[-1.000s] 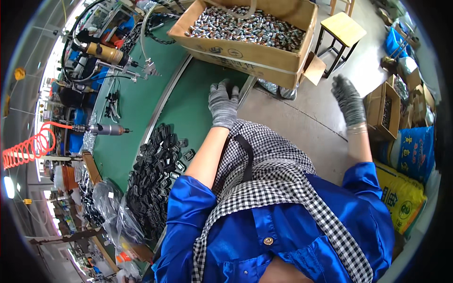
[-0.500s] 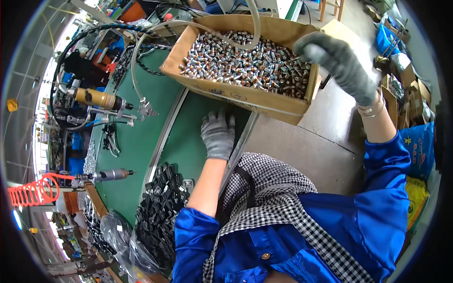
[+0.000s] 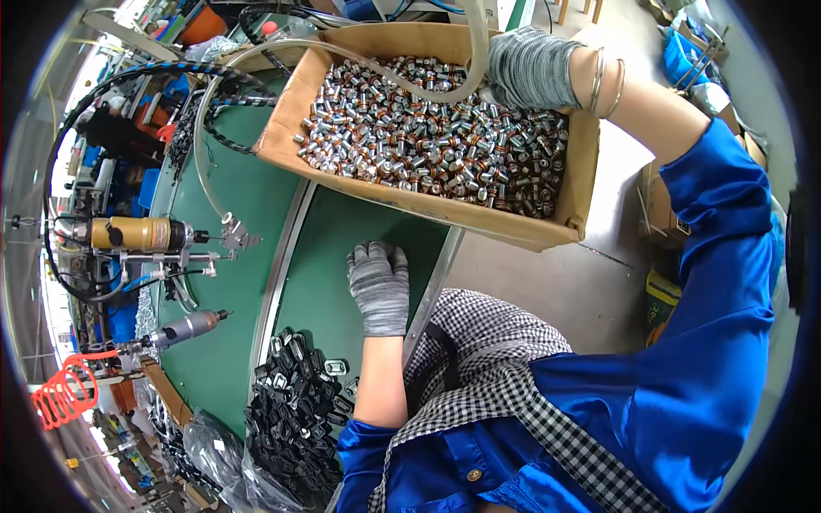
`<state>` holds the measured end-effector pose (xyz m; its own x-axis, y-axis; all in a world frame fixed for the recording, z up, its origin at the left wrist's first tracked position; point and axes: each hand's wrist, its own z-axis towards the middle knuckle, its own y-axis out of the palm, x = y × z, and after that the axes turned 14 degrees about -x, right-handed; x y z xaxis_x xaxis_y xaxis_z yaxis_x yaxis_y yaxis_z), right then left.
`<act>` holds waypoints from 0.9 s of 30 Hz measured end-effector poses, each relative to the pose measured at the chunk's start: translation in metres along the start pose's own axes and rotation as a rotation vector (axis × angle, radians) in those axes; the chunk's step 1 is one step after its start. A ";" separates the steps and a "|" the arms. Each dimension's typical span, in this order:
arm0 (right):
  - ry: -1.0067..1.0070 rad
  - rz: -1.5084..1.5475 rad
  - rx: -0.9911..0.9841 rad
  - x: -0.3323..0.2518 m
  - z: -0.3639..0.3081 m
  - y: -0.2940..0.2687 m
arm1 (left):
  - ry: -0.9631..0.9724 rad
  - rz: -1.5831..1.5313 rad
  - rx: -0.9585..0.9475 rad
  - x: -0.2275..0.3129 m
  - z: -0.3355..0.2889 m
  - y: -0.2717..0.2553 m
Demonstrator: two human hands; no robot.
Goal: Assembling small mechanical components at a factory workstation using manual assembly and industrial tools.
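Observation:
My left hand, in a grey glove, rests on the green work surface in front of the cardboard box. Its fingers lie side by side on the surface, and nothing shows in them. My gloved right hand is over the far right part of the box, next to a clear tube. The fingers are bent down and mostly hidden, so I cannot see whether they hold anything. Small silvery cylindrical metal fittings with orange-brown rings fill the box.
Black oblong parts are heaped on the surface near my left forearm. A metal rail runs along the bench. To the left are a gold-coloured pneumatic tool, a grey air screwdriver, a coiled red hose and plastic bags.
My right hand has swung left from beyond the box's right end to over the fittings by the tube. My left hand stays on the surface, its fingers drawn closer together. The view has shifted.

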<state>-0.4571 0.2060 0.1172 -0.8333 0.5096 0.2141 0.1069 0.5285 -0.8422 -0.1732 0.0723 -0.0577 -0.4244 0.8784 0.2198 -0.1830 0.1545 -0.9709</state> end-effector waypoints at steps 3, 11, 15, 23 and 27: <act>-0.089 0.187 0.131 0.012 0.004 0.006 | -0.013 -0.050 -0.016 0.006 -0.002 -0.002; -0.139 0.405 0.262 0.036 0.002 0.056 | -0.050 -0.511 0.232 -0.008 -0.004 0.008; -0.225 0.537 0.170 0.030 0.006 0.037 | 0.045 -0.370 0.247 -0.008 0.001 0.009; -0.185 0.420 -0.048 0.031 0.010 0.032 | -0.060 -0.566 0.213 -0.015 0.002 0.020; -0.258 0.442 0.018 0.037 0.016 0.040 | -0.134 -0.614 0.205 -0.009 0.003 0.016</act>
<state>-0.4920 0.2349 0.0832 -0.8177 0.4965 -0.2915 0.4717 0.2873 -0.8336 -0.1750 0.0655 -0.0754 -0.2934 0.5917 0.7509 -0.5863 0.5090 -0.6302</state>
